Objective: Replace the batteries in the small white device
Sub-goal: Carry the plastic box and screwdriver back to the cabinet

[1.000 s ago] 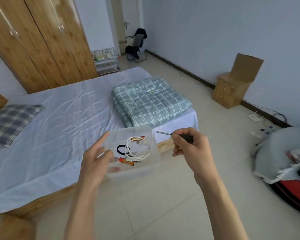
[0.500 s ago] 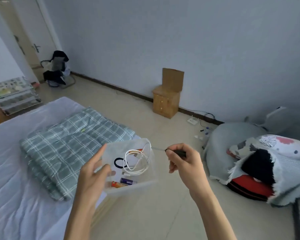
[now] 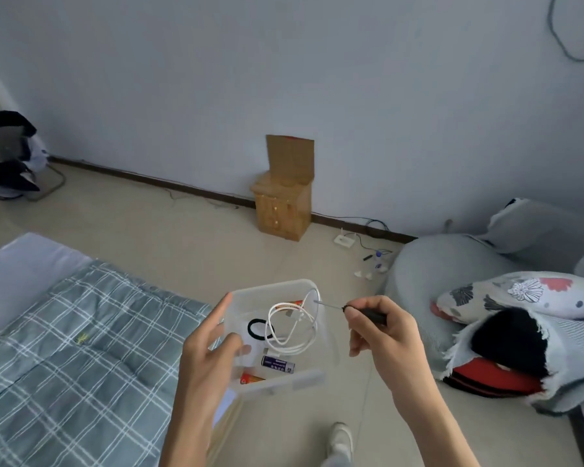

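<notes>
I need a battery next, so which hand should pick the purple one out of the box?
Right, probably: the left hand holds the clear box, while the right hand only pinches a small screwdriver beside its rim.

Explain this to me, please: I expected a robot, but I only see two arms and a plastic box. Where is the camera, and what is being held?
There is no machine here. A person works with bare hands, and the camera is worn on their head, looking forward and down, so you see roughly what they see.

The left hand holds a clear plastic box in the air, beside a bed with a checked quilt. In the box lie a coiled white cable, a black hair tie, a purple battery and two orange batteries.

The right hand pinches a small screwdriver by its black handle, with the metal tip close to the box's rim.

I cannot clearly make out the white device itself.
</notes>
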